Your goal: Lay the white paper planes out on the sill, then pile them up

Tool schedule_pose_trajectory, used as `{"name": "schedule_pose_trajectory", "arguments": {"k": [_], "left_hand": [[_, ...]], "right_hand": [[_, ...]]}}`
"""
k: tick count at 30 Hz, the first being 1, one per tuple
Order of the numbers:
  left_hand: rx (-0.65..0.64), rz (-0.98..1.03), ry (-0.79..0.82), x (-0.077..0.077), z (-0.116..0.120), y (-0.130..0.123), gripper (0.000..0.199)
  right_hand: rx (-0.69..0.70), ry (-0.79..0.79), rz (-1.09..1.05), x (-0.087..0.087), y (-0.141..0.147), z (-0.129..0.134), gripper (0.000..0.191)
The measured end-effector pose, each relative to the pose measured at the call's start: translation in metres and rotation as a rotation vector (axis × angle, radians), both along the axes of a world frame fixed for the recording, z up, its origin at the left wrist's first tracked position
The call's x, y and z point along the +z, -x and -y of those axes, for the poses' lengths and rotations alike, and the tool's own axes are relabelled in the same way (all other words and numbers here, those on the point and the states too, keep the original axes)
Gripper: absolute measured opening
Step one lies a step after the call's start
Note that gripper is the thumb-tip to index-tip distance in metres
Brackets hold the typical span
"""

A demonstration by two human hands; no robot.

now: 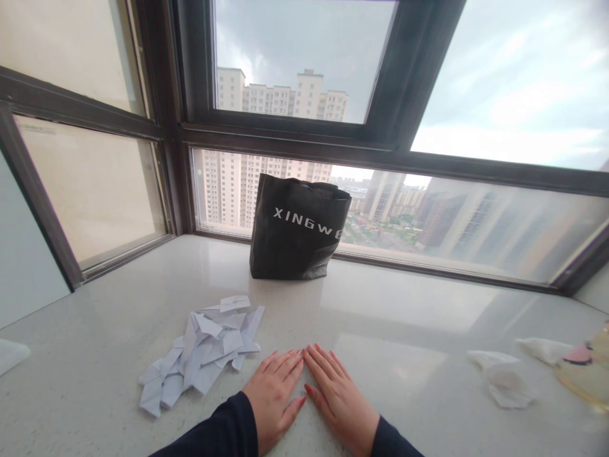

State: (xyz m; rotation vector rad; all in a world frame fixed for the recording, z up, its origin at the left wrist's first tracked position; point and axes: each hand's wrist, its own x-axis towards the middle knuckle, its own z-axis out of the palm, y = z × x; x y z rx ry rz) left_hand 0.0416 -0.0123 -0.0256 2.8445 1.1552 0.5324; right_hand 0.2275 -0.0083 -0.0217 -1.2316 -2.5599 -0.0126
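Observation:
Both of my hands rest palm down on the pale speckled counter, fingertips meeting at the middle. My left hand lies flat with its fingers stretched out and holds nothing. Beside it, my right hand is laid out the same way, also with nothing in it. A loose pile of folded white paper pieces sits just left of my left hand, apart from it. Beyond the hands, a black bag with white lettering stands upright near the window; what it contains is hidden.
Crumpled white tissues lie at the right. Past them, a yellowish item with a pink patch is cut off by the frame edge. A white item shows at the far left. Dark window frames border the counter.

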Motion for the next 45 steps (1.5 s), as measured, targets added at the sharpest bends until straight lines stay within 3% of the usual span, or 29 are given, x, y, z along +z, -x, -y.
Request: {"name": "schedule_pose_trajectory", "arguments": {"k": [4, 9, 14, 45], "left_hand": [[0.052, 0.010, -0.010, -0.0011, 0.0006, -0.0012, 0.046], [0.012, 0.006, -0.016, -0.0018, 0.0006, -0.0006, 0.046], [0.087, 0.019, -0.016, -0.0013, 0.0034, -0.0039, 0.045], [0.082, 0.026, -0.022, -0.0037, 0.0028, -0.0048, 0.046]], "right_hand": [[-0.006, 0.015, 0.005, 0.0011, 0.0003, 0.0003, 0.047], [-0.015, 0.048, 0.024, 0.0043, 0.0013, 0.0011, 0.047], [-0.009, 0.030, 0.015, 0.0040, 0.0015, 0.0010, 0.047], [-0.010, -0.002, 0.002, 0.0009, 0.0003, 0.0008, 0.048]]}}
